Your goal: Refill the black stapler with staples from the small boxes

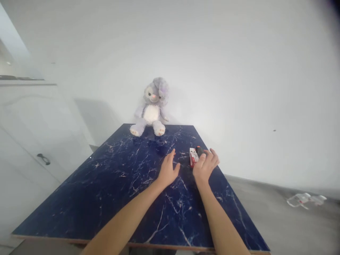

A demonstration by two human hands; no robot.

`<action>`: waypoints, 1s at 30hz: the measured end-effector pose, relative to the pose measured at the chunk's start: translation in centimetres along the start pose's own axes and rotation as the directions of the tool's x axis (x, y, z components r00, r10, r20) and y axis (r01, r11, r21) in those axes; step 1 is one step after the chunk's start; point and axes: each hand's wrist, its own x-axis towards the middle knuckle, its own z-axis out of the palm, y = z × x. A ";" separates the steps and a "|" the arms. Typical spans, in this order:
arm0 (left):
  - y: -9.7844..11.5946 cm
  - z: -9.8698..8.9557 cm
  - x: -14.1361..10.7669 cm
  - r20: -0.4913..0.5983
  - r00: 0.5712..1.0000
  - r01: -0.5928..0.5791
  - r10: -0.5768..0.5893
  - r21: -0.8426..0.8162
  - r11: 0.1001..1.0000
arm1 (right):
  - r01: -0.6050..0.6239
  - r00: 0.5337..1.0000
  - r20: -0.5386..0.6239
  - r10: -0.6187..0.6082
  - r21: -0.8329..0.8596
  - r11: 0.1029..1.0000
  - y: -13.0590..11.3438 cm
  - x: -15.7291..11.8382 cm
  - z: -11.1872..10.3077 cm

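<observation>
A small red-and-white printed box (193,157) lies angled between the hands, much nearer the right hand (205,165) than the left hand (168,170). A dark, orange-marked piece (199,151) sits against its far end, just beneath the right hand's curled fingers.

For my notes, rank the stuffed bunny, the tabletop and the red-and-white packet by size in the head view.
Largest to smallest: the dark blue marbled tabletop, the stuffed bunny, the red-and-white packet. The right hand partly covers the packet.
</observation>
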 end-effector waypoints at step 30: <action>-7.8 -10.2 -1.8 0.137 0.990 -0.057 -0.012 0.488 0.871 | 0.327 0.914 0.246 -0.321 0.016 0.945 -5.1 -3.7 2.7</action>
